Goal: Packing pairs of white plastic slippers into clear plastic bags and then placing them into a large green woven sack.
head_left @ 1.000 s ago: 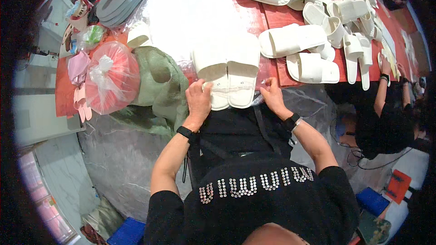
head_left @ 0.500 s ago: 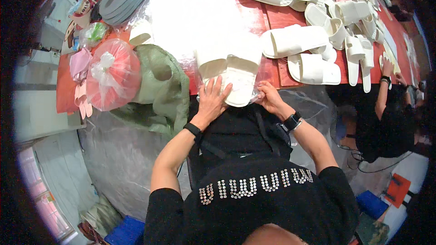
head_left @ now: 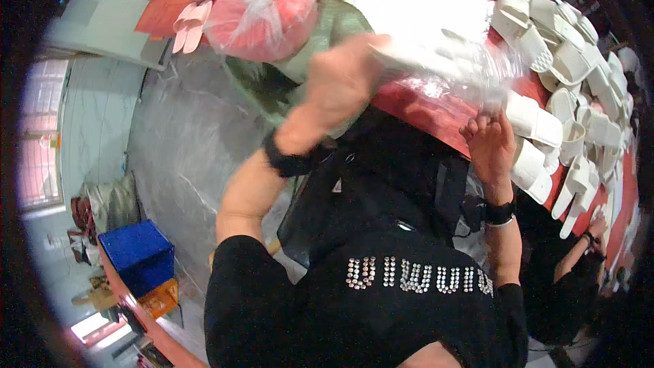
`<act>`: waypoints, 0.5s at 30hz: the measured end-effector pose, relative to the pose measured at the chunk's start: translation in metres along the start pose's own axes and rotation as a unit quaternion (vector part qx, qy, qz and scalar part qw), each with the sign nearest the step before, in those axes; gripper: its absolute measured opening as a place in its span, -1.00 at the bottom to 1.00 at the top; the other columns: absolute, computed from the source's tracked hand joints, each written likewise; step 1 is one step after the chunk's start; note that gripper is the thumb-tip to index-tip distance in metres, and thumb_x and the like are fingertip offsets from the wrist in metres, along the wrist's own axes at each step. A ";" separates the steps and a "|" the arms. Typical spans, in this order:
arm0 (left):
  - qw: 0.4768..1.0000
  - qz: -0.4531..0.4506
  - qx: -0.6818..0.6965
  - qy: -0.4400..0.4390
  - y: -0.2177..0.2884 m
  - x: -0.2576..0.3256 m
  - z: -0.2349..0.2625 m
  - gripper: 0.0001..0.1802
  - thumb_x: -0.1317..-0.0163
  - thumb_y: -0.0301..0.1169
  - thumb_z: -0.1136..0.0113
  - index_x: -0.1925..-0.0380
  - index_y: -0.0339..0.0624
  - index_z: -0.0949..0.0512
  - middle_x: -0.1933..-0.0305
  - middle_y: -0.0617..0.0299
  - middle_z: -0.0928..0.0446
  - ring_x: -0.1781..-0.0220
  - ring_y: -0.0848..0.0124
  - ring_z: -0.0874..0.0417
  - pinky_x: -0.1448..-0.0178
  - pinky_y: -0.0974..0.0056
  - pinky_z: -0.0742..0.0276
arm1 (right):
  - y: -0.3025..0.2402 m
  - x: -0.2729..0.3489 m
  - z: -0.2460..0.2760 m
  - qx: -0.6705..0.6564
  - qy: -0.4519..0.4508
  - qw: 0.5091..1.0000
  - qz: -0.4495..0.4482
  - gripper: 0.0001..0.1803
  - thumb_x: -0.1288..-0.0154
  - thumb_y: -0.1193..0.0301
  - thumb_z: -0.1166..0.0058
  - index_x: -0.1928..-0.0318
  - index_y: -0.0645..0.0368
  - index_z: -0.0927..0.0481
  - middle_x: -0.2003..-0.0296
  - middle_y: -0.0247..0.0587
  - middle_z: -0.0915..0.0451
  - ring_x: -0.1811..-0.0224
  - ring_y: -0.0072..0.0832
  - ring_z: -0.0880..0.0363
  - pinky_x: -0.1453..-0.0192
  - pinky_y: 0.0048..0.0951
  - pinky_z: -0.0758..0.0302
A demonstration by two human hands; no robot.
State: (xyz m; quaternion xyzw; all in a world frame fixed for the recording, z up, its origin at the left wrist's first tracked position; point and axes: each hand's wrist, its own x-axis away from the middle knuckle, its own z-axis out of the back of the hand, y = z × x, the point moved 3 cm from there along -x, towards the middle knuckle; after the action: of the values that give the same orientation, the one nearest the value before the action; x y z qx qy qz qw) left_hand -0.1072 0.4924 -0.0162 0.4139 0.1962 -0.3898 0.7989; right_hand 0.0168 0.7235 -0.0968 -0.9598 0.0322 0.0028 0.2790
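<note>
My left hand (head_left: 344, 78) is raised and blurred, closed on one end of a clear plastic bag (head_left: 470, 68) with a pair of white slippers (head_left: 422, 54) inside. The bag hangs just above the near edge of the red table (head_left: 422, 105). My right hand (head_left: 490, 146) is at the table edge, fingers pinching the bag's lower right end. Both wrists wear black bands.
Many loose white slippers (head_left: 565, 61) cover the table to the right. A pink-red wrapped bundle with a white bow (head_left: 262, 10), a green sack (head_left: 327, 34) and pink slippers (head_left: 187, 24) lie at the left. A blue crate (head_left: 136, 255) stands on the floor. Another person's hand (head_left: 593, 232) works at the right.
The slippers have gone from lying on the table into the clear bag, which my left hand has lifted. The view has swung left and down toward the floor.
</note>
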 end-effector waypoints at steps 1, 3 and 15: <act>0.997 0.082 -0.005 -0.013 -0.006 0.000 0.033 -0.79 -0.09 -0.52 -0.04 0.23 -0.16 -0.51 0.42 0.20 -0.56 0.49 0.28 -0.55 0.44 0.33 -0.40 | 0.010 -0.008 -0.007 -0.005 -0.005 1.000 -0.010 -0.75 -0.30 0.25 0.20 0.19 0.14 -0.41 0.40 -0.30 -0.48 0.30 -0.45 -0.48 0.21 -0.43 -0.44; 0.963 0.244 0.113 -0.013 -0.024 0.009 0.098 -0.79 -0.12 -0.51 -0.08 0.20 -0.27 -0.51 0.38 0.36 -0.55 0.47 0.48 -0.52 0.41 0.37 -0.39 | 0.037 -0.023 -0.027 0.313 0.070 0.943 -0.094 -0.80 -0.26 0.31 0.11 0.22 0.16 -0.42 0.42 -0.30 -0.46 0.34 -0.50 -0.48 0.22 -0.52 -0.41; 0.875 0.482 0.024 0.034 -0.165 0.176 0.237 -0.73 -0.13 -0.48 -0.07 0.16 -0.36 -0.43 0.20 0.17 -0.50 0.17 0.46 -0.49 0.10 0.39 -0.39 | 0.295 -0.049 -0.011 0.838 -0.408 0.362 0.017 -0.65 -0.12 0.35 0.18 0.12 0.25 -0.46 0.02 -0.01 -0.39 -0.19 -0.13 -0.20 -0.30 0.05 0.09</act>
State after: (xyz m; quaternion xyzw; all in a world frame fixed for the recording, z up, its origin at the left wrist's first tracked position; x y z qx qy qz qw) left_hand -0.1302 0.1602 -0.0744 0.4894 -0.0100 0.0537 0.8703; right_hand -0.0513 0.4718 -0.2442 -0.1122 -0.0834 0.3708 0.9181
